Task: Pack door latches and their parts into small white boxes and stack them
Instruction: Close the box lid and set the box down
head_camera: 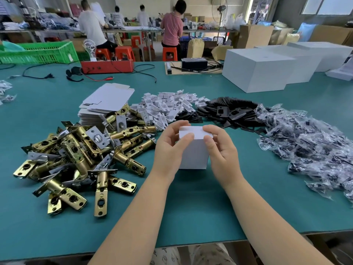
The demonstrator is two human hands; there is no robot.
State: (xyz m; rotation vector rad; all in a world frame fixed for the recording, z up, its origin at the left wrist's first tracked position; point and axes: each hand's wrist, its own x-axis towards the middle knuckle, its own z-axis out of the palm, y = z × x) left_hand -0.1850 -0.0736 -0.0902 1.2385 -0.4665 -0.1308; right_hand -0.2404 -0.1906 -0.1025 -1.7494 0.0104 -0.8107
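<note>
At far left on the green table [191, 207] I see the heap of brass door latches [76, 159]. My left hand [170, 148] grips the left side of the small white box [193, 150], thumb across its top flap. My right hand [221, 148] pinches the right edge. The box stands upright at centre. Bagged parts [309, 142] lie at right.

At frame centre a small box [193, 150] stands on the worktop [191, 207]. Door latches [80, 159] are heaped at lower left, with flat box blanks [107, 102] stacked behind them. Behind the box lie card inserts [168, 106], then strike plates [229, 111]; bagged parts [309, 142] spread at right.
</note>
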